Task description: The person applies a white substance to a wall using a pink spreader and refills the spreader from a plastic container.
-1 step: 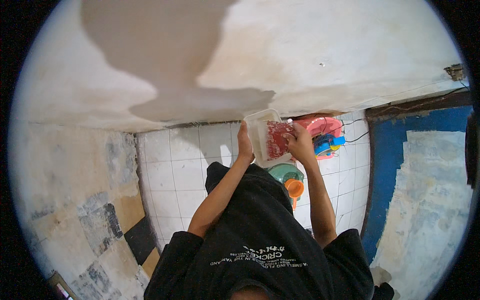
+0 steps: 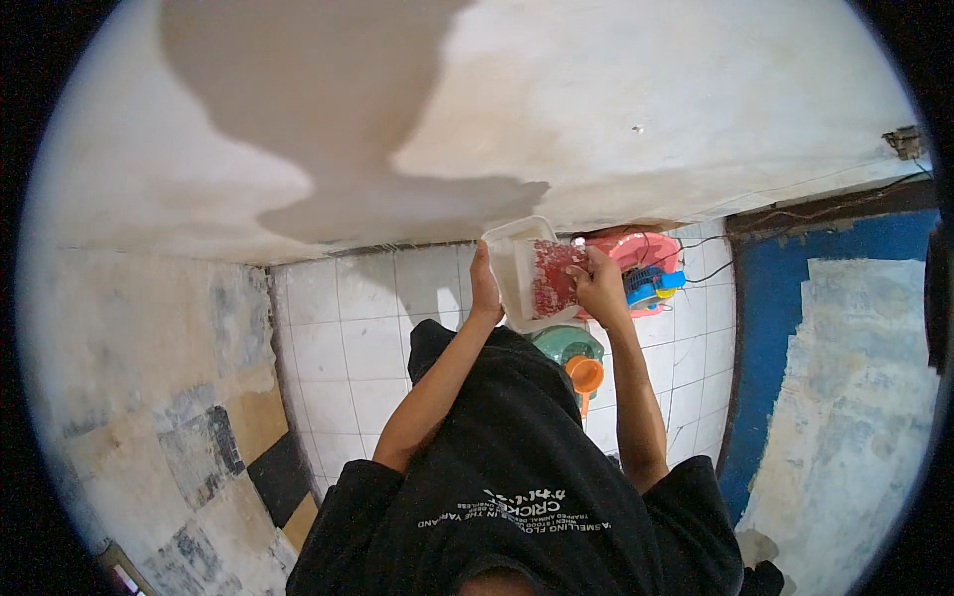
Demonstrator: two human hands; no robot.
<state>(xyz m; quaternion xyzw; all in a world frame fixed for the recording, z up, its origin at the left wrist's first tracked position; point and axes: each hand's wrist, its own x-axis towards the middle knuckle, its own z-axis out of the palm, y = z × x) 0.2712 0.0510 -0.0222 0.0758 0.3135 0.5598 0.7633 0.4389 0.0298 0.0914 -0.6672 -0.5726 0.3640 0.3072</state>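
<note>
A white rectangular plastic tub (image 2: 508, 273) is held at its left side by my left hand (image 2: 485, 290), fingers wrapped around the edge. In my right hand (image 2: 602, 290) is a flat red scraper (image 2: 553, 282), thumb pressed on its face. White paste smears the scraper, which lies over the right part of the tub. What sits at the bottom of the tub is partly hidden by it.
Below the tub, an orange dipper (image 2: 586, 373) rests by a green translucent container (image 2: 559, 342). A pink basin (image 2: 660, 250) and a blue fan-like object (image 2: 648, 283) stand to the right. Ahead is a patchy wall (image 2: 596, 119); a blue-edged panel (image 2: 775, 318) stands right.
The red scraper has shifted very slightly to the right, along with my right hand. My left hand keeps its hold on the tub.
</note>
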